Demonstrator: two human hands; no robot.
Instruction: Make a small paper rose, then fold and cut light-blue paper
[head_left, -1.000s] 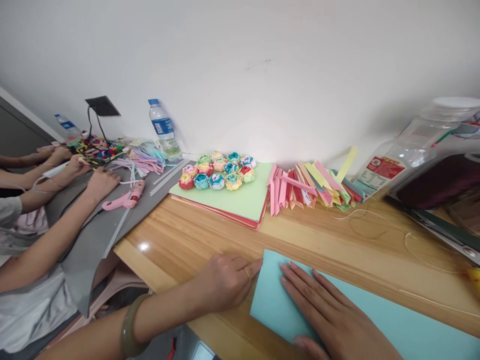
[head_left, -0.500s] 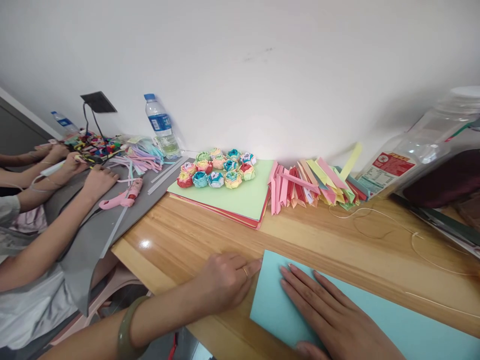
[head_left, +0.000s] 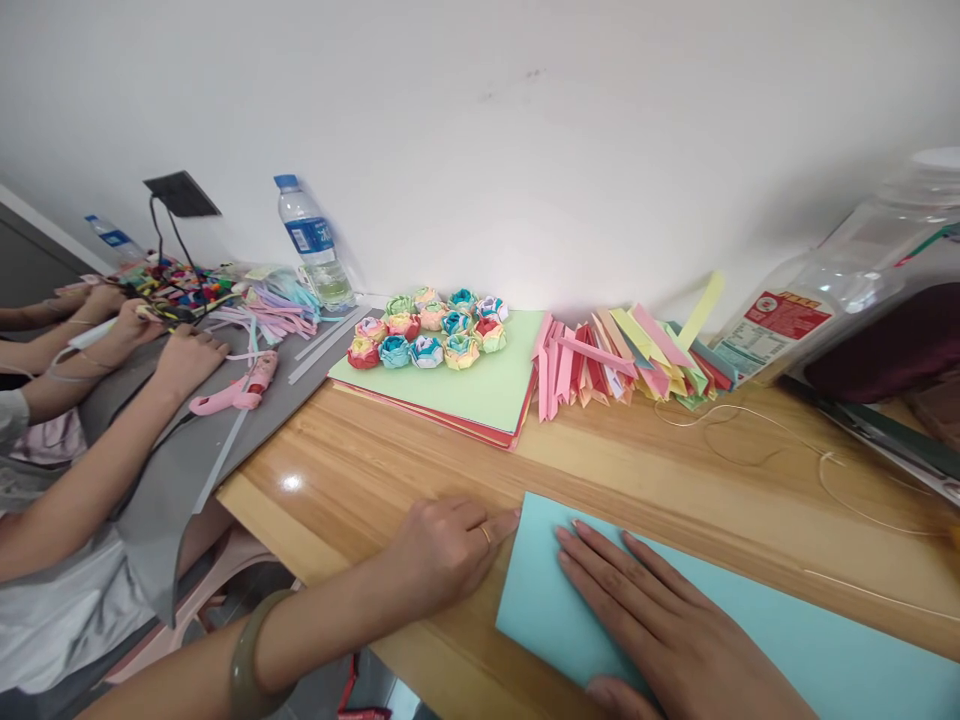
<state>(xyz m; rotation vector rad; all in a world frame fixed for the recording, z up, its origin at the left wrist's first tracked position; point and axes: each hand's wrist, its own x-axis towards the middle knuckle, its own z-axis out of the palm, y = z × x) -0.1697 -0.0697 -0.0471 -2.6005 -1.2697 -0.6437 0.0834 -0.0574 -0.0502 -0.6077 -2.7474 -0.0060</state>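
Observation:
A light blue sheet of paper (head_left: 757,600), looking folded, lies on the wooden table in front of me. Flat on it rests my right hand (head_left: 660,610), open, fingers stretched towards the paper's left end and thumb lower down. My left hand (head_left: 454,550) is beside that left end. Its index finger is extended, with the tip at the paper's edge near the upper corner. The other left fingers are curled under, and nothing shows in them. A ring is on this hand and a bangle (head_left: 251,655) on the wrist.
Paper flowers (head_left: 427,350) sit on stacked coloured paper (head_left: 450,400). Folded paper strips (head_left: 585,365) lie beside it, near a large clear jar (head_left: 810,300) and loose thread (head_left: 757,410). At left, co-workers' hands (head_left: 187,360) are near a pink glue gun (head_left: 240,390) and water bottle (head_left: 315,250).
The camera view has shifted slightly. Both hands keep nearly the same pose on and beside the blue paper.

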